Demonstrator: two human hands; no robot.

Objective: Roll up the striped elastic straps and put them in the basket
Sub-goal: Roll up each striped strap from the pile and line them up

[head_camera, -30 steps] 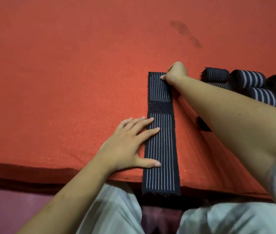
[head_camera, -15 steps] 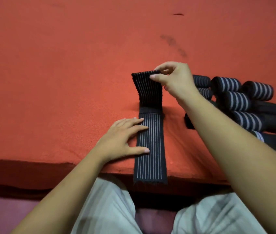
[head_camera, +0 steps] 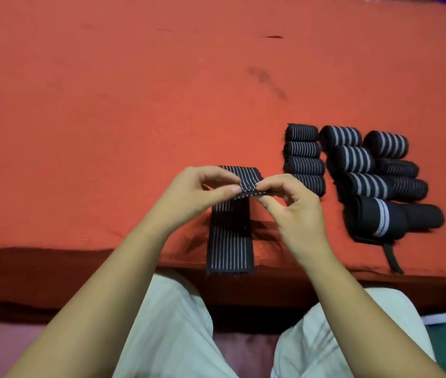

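Note:
A black elastic strap with thin white stripes (head_camera: 230,236) lies lengthwise on the red cloth, its near end hanging over the front edge. Its far end is folded back toward me. My left hand (head_camera: 197,195) pinches the fold at its left side between thumb and fingers. My right hand (head_camera: 292,208) pinches the fold's right side. To the right, several rolled striped straps (head_camera: 303,159) lie in rows. No basket is in view.
The red cloth-covered surface (head_camera: 134,105) stretches far back and left, with a dark stain (head_camera: 267,81) behind the strap. A larger black roll (head_camera: 391,219) with a loose tail lies at the near right. My light trousers (head_camera: 175,323) show below the front edge.
My right hand lifted the strap's far end and folded it back toward me. My left hand left the flat strap and came up to pinch the fold.

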